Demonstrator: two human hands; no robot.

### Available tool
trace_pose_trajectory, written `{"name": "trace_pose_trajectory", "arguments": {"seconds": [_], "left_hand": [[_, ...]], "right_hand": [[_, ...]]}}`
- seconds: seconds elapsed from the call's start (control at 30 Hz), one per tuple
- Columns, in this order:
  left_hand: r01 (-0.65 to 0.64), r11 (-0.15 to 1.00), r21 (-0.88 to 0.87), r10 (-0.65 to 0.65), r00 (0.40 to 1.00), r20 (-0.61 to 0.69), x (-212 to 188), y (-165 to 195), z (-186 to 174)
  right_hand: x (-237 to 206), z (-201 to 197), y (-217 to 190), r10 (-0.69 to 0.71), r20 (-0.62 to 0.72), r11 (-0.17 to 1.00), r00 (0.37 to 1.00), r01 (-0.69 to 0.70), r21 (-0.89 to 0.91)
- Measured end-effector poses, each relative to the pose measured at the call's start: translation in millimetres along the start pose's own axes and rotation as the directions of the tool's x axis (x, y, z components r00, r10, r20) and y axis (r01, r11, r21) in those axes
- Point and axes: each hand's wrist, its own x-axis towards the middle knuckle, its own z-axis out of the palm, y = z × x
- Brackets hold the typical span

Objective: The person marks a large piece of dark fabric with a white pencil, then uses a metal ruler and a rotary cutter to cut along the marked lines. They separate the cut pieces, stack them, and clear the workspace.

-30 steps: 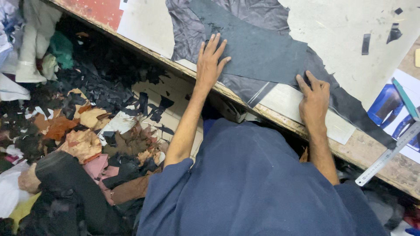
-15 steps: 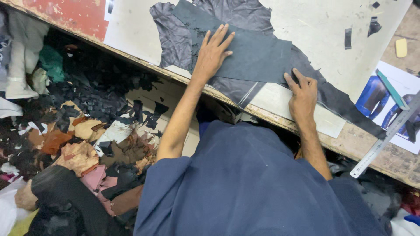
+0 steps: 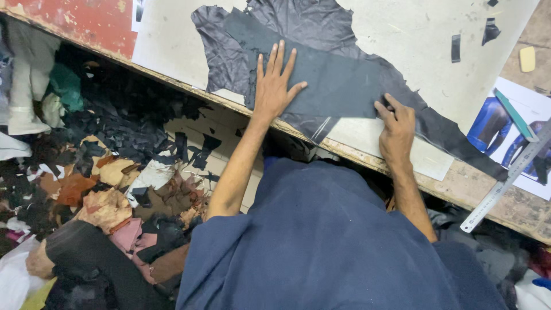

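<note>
Shift: both hands sit in much the same spread pose as before; the view has drifted, so the bench runs higher and further right
Left hand (image 3: 274, 86): fingers fanned wide, palm flat on the grey pattern piece (image 3: 321, 83); gripping nothing
Right hand (image 3: 396, 129): at four o'clock of the left, fingertips pressing the piece's end; closed on nothing
Piece: lies on the dark leather hide (image 3: 275, 28), on the pale cutting board (image 3: 402, 40)
Risk: uneven pressure could let the piece creep or the hide wrinkle
Nearby: steel ruler (image 3: 505, 186) at four o'clock; leather scraps (image 3: 115, 183) on the floor

The left hand (image 3: 275, 83) lies flat, palm down, fingers spread, arm outstretched. The right hand (image 3: 396, 127) presses down with fingers curled.
</note>
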Motion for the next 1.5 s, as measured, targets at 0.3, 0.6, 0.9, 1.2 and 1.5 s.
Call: {"name": "trace_pose_trajectory", "arguments": {"seconds": [0.3,0.6,0.9,1.2,1.5], "left_hand": [[-0.009,1.000,0.007,0.008,0.999,0.043,-39.8,19.5,-14.4],[-0.014,0.999,-0.042,0.016,0.999,0.046,19.0,-7.3,-10.3],[-0.030,0.999,-0.025,0.031,0.999,0.041,49.6,-27.6,-3.3],[-0.133,0.920,-0.368,0.155,0.987,0.031,36.9,58.5,32.9],[-0.038,0.997,-0.072,0.054,0.974,0.222,43.2,-44.4,9.3]], "right_hand": [[4.4,-4.9,-10.3,0.125,-0.021,0.992,0.992,-0.125,0.021],[14.1,-7.6,-18.3,0.223,-0.158,0.975,0.962,-0.216,0.061],[14.9,0.2,-16.2,0.255,-0.156,0.966,0.954,-0.257,0.011],[8.9,7.7,-31.5,0.061,0.145,0.982,0.988,-0.033,-0.188],[7.8,10.8,-24.4,0.151,0.138,0.984,0.979,-0.136,-0.110]]}}
